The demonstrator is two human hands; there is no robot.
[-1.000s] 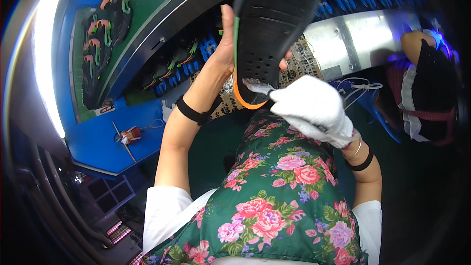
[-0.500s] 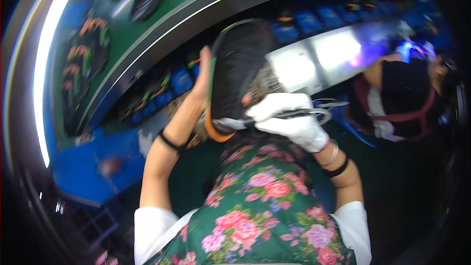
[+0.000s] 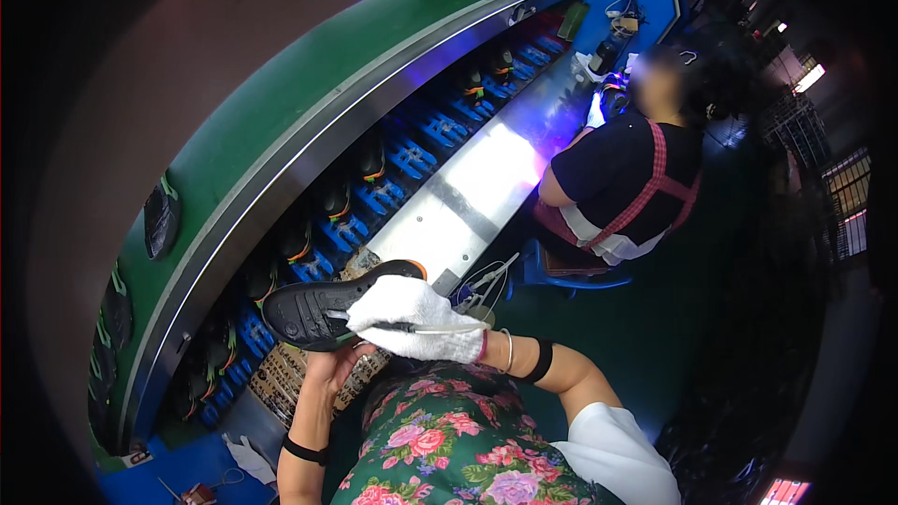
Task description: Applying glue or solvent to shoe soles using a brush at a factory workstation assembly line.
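Roughly crosswise: black shoe, broad end left, orange-edged end right.

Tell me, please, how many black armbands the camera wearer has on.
2. One black armband is on the left forearm, below the left hand holding the shoe; the other is on the right forearm, past the gloved right hand. Any others would be hidden.
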